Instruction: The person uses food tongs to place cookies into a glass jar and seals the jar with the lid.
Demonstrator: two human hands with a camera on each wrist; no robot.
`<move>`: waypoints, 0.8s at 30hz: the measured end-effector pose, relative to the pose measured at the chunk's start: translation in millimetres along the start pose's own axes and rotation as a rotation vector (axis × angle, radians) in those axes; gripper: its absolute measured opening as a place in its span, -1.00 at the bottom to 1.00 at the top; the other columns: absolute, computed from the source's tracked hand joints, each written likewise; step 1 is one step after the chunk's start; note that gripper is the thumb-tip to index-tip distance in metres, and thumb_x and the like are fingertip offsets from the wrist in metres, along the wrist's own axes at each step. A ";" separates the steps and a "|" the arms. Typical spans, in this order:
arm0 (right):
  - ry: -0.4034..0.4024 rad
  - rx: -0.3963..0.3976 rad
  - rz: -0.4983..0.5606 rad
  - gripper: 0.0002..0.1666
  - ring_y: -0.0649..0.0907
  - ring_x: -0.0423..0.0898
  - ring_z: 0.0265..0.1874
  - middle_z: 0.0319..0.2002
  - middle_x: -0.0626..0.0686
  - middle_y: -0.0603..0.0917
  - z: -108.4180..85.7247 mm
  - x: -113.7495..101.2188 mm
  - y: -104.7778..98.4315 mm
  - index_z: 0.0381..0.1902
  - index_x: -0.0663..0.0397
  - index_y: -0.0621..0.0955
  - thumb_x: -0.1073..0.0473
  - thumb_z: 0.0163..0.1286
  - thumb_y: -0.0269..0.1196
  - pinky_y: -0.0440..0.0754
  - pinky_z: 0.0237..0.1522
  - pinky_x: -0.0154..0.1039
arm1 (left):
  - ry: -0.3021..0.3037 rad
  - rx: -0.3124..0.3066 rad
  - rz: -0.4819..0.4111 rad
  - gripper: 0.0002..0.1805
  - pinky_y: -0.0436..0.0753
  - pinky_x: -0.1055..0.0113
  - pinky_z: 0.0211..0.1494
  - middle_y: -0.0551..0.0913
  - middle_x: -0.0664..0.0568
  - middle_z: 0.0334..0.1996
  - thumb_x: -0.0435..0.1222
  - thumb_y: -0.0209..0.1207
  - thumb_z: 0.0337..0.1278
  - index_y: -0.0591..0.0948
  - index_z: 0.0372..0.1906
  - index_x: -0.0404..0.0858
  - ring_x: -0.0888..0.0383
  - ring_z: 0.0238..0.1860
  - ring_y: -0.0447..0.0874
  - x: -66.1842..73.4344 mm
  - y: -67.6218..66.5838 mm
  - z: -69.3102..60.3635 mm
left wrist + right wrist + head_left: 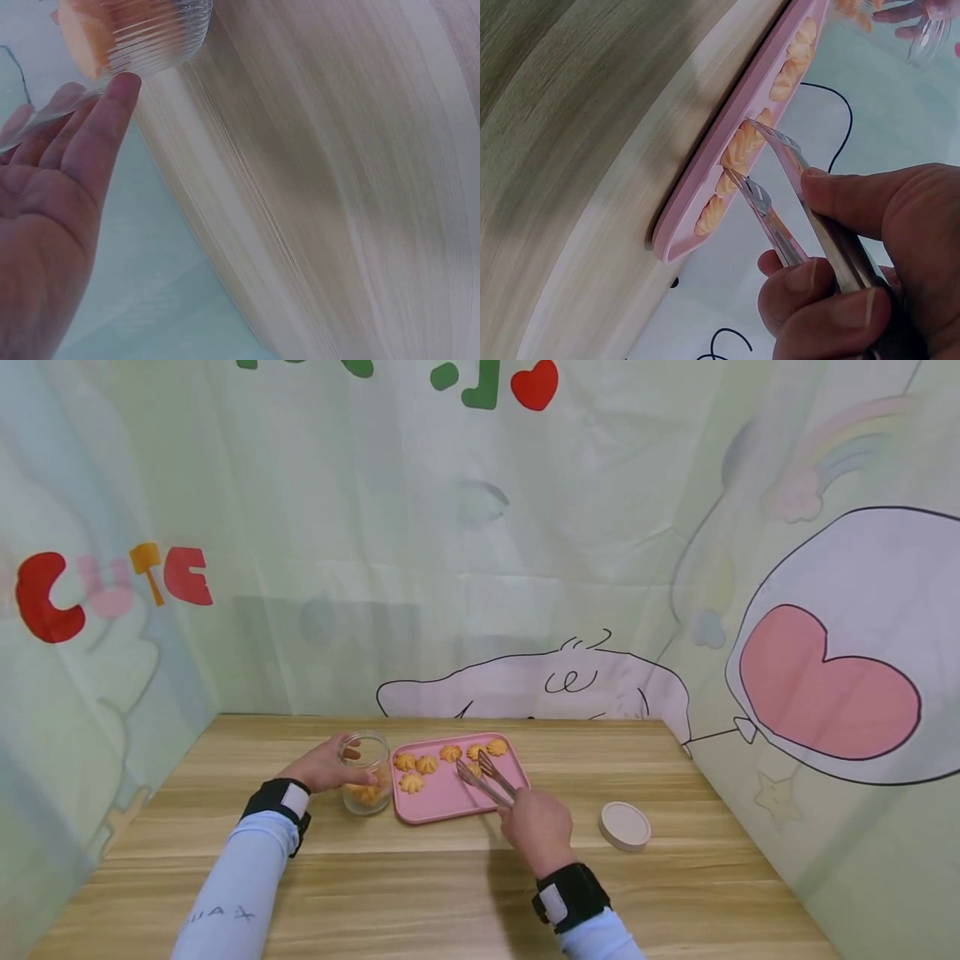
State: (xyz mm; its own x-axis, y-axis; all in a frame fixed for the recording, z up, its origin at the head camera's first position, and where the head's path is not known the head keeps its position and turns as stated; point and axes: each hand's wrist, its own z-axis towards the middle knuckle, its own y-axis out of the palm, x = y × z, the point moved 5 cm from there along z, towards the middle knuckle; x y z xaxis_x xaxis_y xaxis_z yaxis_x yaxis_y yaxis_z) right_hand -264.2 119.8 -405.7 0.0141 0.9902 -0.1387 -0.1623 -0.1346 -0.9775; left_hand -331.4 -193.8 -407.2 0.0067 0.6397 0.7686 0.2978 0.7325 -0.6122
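My left hand (322, 766) holds a clear glass jar (386, 777) at the left end of a pink tray (442, 813). Through the ribbed wall of the jar (169, 37), golden cookies show in the left wrist view. With my right hand (538, 827) I grip metal tongs (829, 240), their arms spread apart. The tips reach down over the tray, on either side of a swirled cookie (739, 146); whether they touch it I cannot tell. Several more cookies (412, 782) lie on the tray, mostly toward its left end and far edge.
A round, pale lid (625, 825) lies on the wooden table (420, 893), right of my right hand. Printed cloth (315, 510) hangs behind the table and along both sides.
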 end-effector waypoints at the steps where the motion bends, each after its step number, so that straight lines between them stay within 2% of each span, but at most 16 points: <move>1: 0.006 -0.009 0.003 -0.59 0.45 -0.07 -0.69 -0.68 0.01 0.43 0.8 0.5 0.3 -0.45 0.15 0.63 -0.10 0.24 0.40 0.38 -0.67 -0.21 | 0.000 0.001 0.000 -0.04 0.35 -0.22 0.30 0.33 -0.47 0.31 -0.12 0.41 0.07 0.12 0.40 -0.45 -0.39 0.30 0.32 -0.1 -0.1 0.2; 7: 0.030 -0.030 0.011 -0.59 0.47 -0.06 -0.67 -0.66 0.02 0.45 3.7 4.7 1.3 -0.46 0.11 0.60 -0.12 0.27 0.37 0.38 -0.65 -0.19 | -0.001 0.002 0.002 -0.03 0.34 -0.23 0.30 0.33 -0.46 0.31 -0.10 0.41 0.07 0.12 0.40 -0.44 -0.38 0.30 0.33 -1.7 -0.1 1.8; 14: 0.030 0.025 0.046 -0.54 0.52 -0.06 -0.65 -0.64 0.02 0.51 2.3 12.0 -2.5 -0.59 0.07 0.55 -0.14 0.23 0.39 0.44 -0.65 -0.11 | 0.003 0.002 0.006 -0.01 0.34 -0.22 0.30 0.34 -0.46 0.31 -0.09 0.42 0.06 0.11 0.41 -0.44 -0.38 0.31 0.32 -3.9 -0.9 4.2; 24: 0.012 0.054 0.061 -0.52 0.47 -0.08 -0.69 -0.69 -0.01 0.45 -2.2 15.0 -11.4 -0.63 0.05 0.50 -0.13 0.24 0.38 0.37 -0.68 -0.15 | 0.008 0.001 0.016 -0.03 0.36 -0.23 0.29 0.33 -0.48 0.30 -0.10 0.40 0.08 0.11 0.40 -0.45 -0.39 0.29 0.33 0.3 -0.7 -0.7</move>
State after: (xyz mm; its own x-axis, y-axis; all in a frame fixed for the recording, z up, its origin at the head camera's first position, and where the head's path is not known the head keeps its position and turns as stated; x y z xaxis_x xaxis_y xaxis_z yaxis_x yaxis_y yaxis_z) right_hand -260.0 136.1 -397.0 0.0147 0.9797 -0.1997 -0.2157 -0.1919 -0.9574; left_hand -330.9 -194.3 -406.4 0.0189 0.6498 0.7599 0.2966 0.7222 -0.6249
